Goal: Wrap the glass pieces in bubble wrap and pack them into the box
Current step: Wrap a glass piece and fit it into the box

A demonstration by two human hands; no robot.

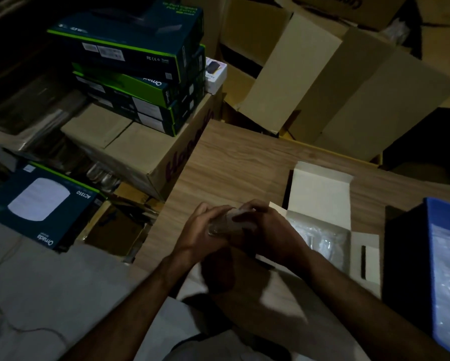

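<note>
A small clear glass piece point(222, 224) partly covered in bubble wrap sits between both hands above the wooden table point(234, 162). My left hand point(201, 230) holds its left side with curled fingers. My right hand point(265, 227) grips the wrapped right end from above. Just right of the hands lies an open white box point(320, 194), its lid flap raised at the back, with wrapped pieces point(322, 238) inside. The glass is mostly hidden by my fingers.
A blue bin point(445, 259) holding plastic wrap stands at the right edge. Large open cardboard cartons point(335, 82) stand behind the table. Stacked dark green product boxes point(140, 61) rest on a brown carton point(145, 152) to the left.
</note>
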